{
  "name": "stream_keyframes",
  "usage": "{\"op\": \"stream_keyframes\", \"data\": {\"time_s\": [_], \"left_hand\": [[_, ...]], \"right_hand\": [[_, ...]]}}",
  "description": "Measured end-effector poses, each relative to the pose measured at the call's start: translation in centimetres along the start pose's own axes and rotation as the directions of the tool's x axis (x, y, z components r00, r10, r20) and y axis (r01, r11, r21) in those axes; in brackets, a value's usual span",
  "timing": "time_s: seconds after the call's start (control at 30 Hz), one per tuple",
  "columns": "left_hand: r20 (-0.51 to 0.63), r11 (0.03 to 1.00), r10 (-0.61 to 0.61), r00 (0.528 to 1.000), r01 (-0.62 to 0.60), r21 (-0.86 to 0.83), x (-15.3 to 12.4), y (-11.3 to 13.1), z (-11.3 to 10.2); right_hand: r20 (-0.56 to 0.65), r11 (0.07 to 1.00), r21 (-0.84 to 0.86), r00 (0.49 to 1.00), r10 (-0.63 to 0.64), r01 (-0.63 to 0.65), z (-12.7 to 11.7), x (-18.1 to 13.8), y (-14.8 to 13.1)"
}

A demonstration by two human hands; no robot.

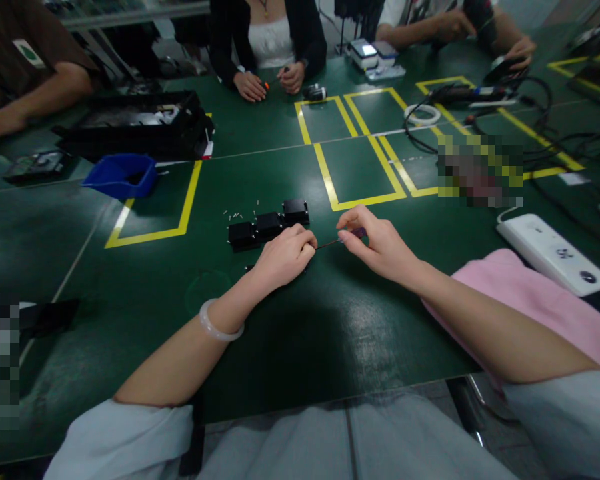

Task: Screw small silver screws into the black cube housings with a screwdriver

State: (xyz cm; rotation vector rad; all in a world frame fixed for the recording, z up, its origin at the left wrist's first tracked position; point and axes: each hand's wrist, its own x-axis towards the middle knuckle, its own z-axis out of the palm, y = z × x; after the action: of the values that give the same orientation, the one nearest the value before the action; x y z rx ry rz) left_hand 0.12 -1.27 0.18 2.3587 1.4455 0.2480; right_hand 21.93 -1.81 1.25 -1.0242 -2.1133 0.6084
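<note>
My right hand [375, 241] pinches the dark handle of a screwdriver [330, 244], whose thin shaft points left. The shaft's tip ends at the fingers of my left hand [289, 252], which are curled low over the table. Small bits of a black part [250, 268] show beside and beneath that hand, which covers most of it. Just beyond it, black blocks with small metal pins or screws stand in a slanting row: a left block [241, 235], a middle block [269, 224] and a right block [295, 211]. Several tiny screws [236, 215] lie loose behind them.
Left of the row are a blue bin [123, 176] and a large black tray [140, 123]. A white power strip [555, 253] and pink cloth [510, 293] lie at right, with black cables [535, 100] farther back. Co-workers' hands [250, 85] rest across the green table [260, 347].
</note>
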Motion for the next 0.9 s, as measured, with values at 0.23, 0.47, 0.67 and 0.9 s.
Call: {"op": "stream_keyframes", "data": {"time_s": [0.23,0.47,0.67,0.9], "left_hand": [[0.008,1.000,-0.004,1.000,0.004,0.002,-0.04,0.06,-0.07],[0.000,1.000,-0.012,1.000,0.012,0.014,-0.01,0.06,0.05],[0.001,1.000,-0.001,1.000,0.001,0.009,-0.02,0.04,0.06],[0.006,1.000,-0.003,1.000,0.003,0.011,0.03,0.07,0.05]], "right_hand": [[0.020,1.000,0.002,1.000,-0.004,0.004,-0.04,-0.05,-0.03],[-0.006,1.000,0.002,1.000,-0.014,0.014,0.14,-0.10,0.06],[0.039,1.000,0.005,0.999,0.008,-0.008,-0.06,-0.05,0.07],[-0.005,1.000,0.006,1.000,-0.017,0.017,0.15,-0.15,0.00]]}}
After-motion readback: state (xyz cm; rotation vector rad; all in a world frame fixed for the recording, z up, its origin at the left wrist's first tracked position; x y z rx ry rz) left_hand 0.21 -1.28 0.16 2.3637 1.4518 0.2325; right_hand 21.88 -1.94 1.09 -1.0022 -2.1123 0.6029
